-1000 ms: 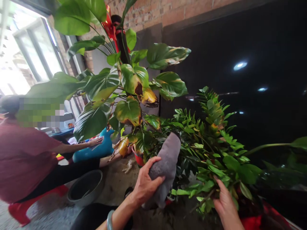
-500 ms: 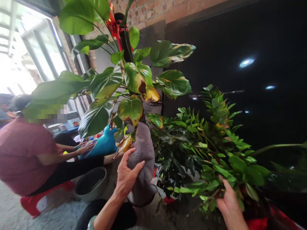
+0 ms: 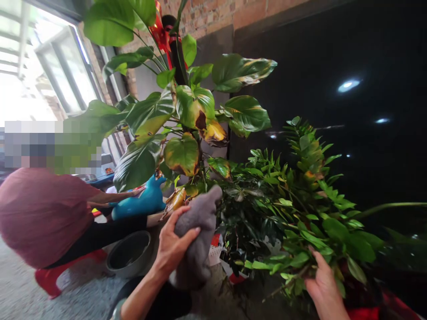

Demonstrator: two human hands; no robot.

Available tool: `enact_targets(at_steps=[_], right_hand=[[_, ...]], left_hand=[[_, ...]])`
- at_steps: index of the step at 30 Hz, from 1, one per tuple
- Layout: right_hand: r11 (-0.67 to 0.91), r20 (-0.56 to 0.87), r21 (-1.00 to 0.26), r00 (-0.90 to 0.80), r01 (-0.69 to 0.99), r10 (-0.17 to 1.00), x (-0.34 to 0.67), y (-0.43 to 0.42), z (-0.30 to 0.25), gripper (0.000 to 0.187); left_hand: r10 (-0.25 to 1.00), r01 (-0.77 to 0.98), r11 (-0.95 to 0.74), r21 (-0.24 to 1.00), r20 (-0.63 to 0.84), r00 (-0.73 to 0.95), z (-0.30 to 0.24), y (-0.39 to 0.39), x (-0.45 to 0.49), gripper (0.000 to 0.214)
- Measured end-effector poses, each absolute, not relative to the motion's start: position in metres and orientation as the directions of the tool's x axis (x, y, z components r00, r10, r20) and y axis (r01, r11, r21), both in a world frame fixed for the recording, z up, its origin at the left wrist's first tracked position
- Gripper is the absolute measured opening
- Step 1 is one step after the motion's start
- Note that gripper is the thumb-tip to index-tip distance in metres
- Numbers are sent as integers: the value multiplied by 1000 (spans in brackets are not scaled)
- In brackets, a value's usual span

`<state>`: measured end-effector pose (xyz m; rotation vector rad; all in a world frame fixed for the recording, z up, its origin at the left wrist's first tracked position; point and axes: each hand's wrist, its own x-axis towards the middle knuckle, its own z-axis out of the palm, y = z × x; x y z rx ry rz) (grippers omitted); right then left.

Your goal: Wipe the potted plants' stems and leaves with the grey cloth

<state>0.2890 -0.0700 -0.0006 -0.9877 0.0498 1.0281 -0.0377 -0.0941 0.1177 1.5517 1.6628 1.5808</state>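
My left hand (image 3: 173,242) is closed around a soft grey cloth (image 3: 198,240), fingers behind it and thumb in front. The cloth's top end flops over to the right, below the yellowed, brown-edged leaves (image 3: 182,153) of a tall potted plant. At lower right my right hand (image 3: 322,280) grips a leafy stem (image 3: 300,271) low on a bushy green plant (image 3: 316,235). Its index finger and thumb show, while the foliage hides the other fingers.
At left a person in a pink shirt (image 3: 43,213) sits on a red stool (image 3: 50,278), hands by a blue animal-shaped object (image 3: 142,200). A grey basin (image 3: 130,255) stands on the floor nearby. A dark glossy panel (image 3: 300,80) rises behind the plants.
The grey cloth's upper end has sagged and tipped to the right, and its lower part has swung left. My right hand stays at the stem. The other person's hand has shifted along the blue object.
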Motion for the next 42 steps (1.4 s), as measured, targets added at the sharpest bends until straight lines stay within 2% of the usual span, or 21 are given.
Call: enact_targets(at_steps=[2, 3, 7, 10, 13, 16, 18, 20, 24, 27, 30, 33, 35, 37, 39, 40, 42], right_hand=[[138, -465, -662, 548, -737, 696, 286, -69, 1, 22], [138, -466, -661, 548, -737, 695, 285, -69, 1, 22], [160, -457, -666, 568, -729, 684, 285, -71, 1, 21], [163, -452, -669, 572, -725, 685, 290, -72, -2, 22], [160, -448, -673, 570, -722, 689, 293, -72, -4, 20], [170, -428, -681, 575, -713, 697, 290, -71, -4, 21], [175, -423, -681, 577, -711, 699, 287, -69, -3, 23], [175, -433, -676, 578, -716, 691, 284, -69, -1, 23], [159, -469, -660, 568, -735, 677, 285, -71, 2, 24], [141, -482, -655, 554, -742, 679, 289, -74, 2, 25], [133, -486, -648, 542, -750, 685, 292, -75, 2, 24], [150, -481, -640, 545, -754, 686, 290, -74, 3, 26], [161, -475, -637, 549, -754, 688, 287, -73, 5, 28], [164, -472, -637, 549, -753, 689, 285, -72, 6, 28], [157, -474, -641, 548, -751, 689, 284, -72, 6, 29], [153, -474, -645, 548, -749, 689, 284, -73, 5, 29], [141, -475, -651, 546, -745, 690, 286, -73, 4, 28]], left_hand=[[806, 464, -284, 839, 471, -359, 127, -73, -31, 51], [820, 460, -286, 841, 463, -337, 125, -66, -26, 53], [963, 424, -156, 892, 234, -136, 94, -74, -14, 49], [990, 423, -105, 900, 136, -44, 81, -99, -16, 46], [947, 416, -188, 890, 276, -163, 98, -105, -23, 46], [793, 471, -289, 833, 484, -369, 124, -83, -22, 51], [755, 477, -315, 820, 521, -398, 130, -67, -17, 53], [824, 425, -294, 856, 452, -341, 120, -59, -9, 54], [978, 317, -109, 942, 159, -136, 70, -85, 6, 53], [993, 281, -96, 955, 109, -33, 50, -116, 8, 48], [960, 319, -151, 936, 216, -180, 68, -120, 2, 48], [846, 358, -233, 904, 370, -385, 103, -93, -4, 53], [812, 309, -270, 912, 388, -435, 115, -74, -3, 55], [867, 182, -217, 959, 275, -415, 110, -66, 2, 58], [951, 87, -75, 993, 97, -294, 91, -74, 9, 60], [980, 93, 4, 996, 15, -201, 80, -82, 12, 59], [994, 216, 105, 971, -106, -3, 59, -104, 14, 55]])
